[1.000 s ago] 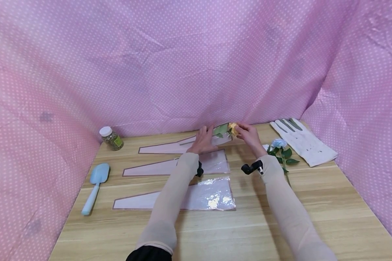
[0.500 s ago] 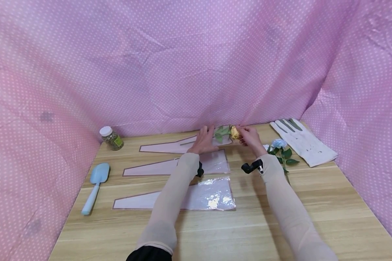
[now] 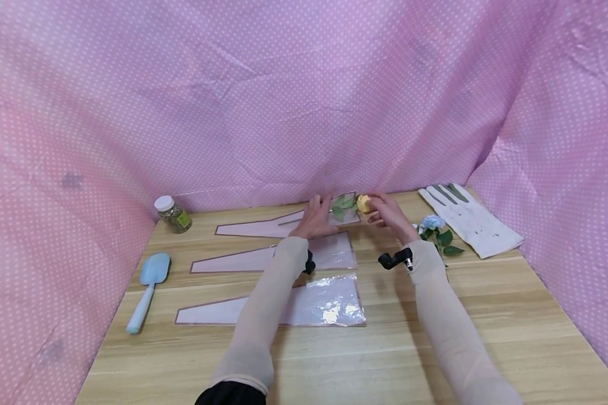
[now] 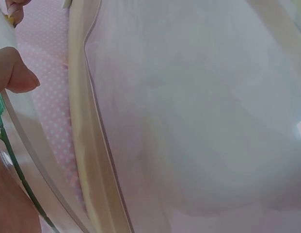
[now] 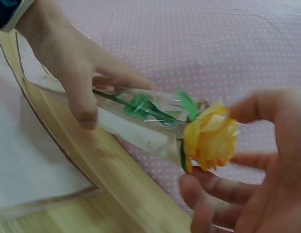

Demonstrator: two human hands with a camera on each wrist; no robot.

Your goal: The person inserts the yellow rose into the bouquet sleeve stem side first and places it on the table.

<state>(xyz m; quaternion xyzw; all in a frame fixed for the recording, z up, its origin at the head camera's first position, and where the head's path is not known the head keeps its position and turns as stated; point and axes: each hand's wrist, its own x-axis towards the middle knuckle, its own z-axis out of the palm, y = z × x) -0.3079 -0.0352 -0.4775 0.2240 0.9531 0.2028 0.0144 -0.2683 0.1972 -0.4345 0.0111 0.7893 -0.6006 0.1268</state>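
My left hand (image 3: 314, 218) grips the farthest clear, tapered flower sleeve (image 3: 253, 228), its thumb on the near side in the right wrist view. Inside the sleeve lies the green stem of a yellow rose (image 5: 211, 138); its bloom sticks out of the wide right end, with leaves (image 5: 140, 108) within the plastic. At the bloom, my right hand (image 5: 266, 165) has its fingers loosely spread about the petals, the upper fingertip at their edge. Two more flat sleeves, a middle one (image 3: 334, 252) and a near one (image 3: 324, 304), lie below, partly hidden by my left arm.
A blue rose (image 3: 432, 223) with leaves lies right of my right wrist, beside white gloves (image 3: 471, 219). At the left are a lidded jar (image 3: 173, 216) and a light blue trowel (image 3: 154, 270). Pink dotted cloth (image 3: 304, 101) hangs behind the wooden table (image 3: 385, 360).
The bloom has come down slightly with the sleeve's mouth. My right hand has loosened its fingers and drawn a little to the right. The left hand has kept its place.
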